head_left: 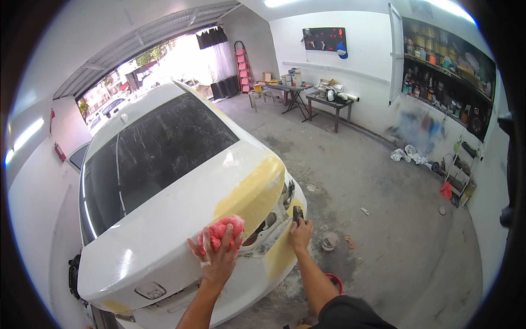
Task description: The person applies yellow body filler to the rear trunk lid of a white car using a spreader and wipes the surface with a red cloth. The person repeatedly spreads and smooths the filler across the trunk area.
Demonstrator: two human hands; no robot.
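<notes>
A white car (181, 192) stands with its rear toward me, yellow filler patches (255, 189) on the trunk corner and the bumper. My left hand (219, 260) is closed around a wet pink cloth (226, 226) and presses it on the trunk's rear edge; white residue marks a finger. My right hand (301, 234) grips a small dark block (297, 214), probably a sanding block, close to the yellow bumper corner. Between my hands lies the open tail light recess (262, 230), with its lamp out.
On the floor to the right are a round pail (330, 240) and the rim of a red bucket (335, 282). Work tables (329, 100) and a red stepladder (242, 66) stand along the far wall. Shelves of cans (446, 66) are at the right, with crumpled paper (410, 155) below.
</notes>
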